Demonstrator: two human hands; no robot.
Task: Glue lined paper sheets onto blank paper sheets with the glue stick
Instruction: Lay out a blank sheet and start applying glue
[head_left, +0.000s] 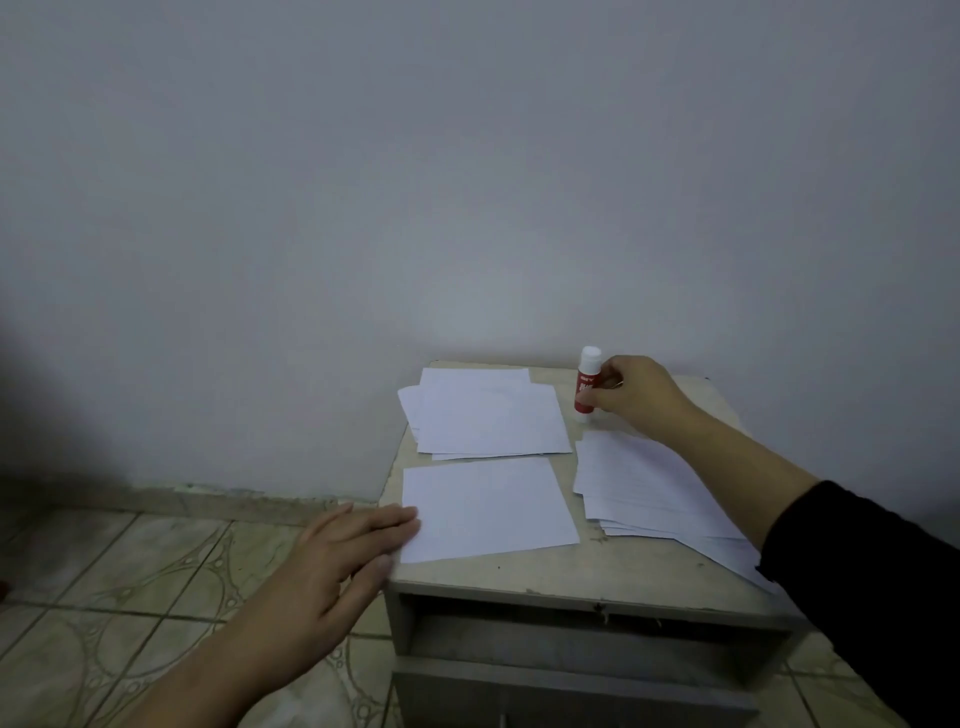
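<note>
At the counter's (519, 574) near edge, left hand (340, 558) flat, fingers straight on a single blank sheet (488, 509); right of it a lined stack (649, 488), beyond it a paper pile (488, 415); farthest, right hand (636, 395) gripping the upright glue stick (587, 382), fingers curled round it

The picture is dim and a bit grey, like a room with only a little light. The wall (467, 182) is brightest in the middle and gets darker toward the corners, and the far left side is very dark. Soft shadows sit under the top of the small table (571, 574) (its open shelf is nearly black). The white papers (488, 506) look pale blue and the lines on them are too faint to see. Nothing shines or glares. The picture looks soft and a little fuzzy. The floor tiles (130, 582) bend near the edge.
</note>
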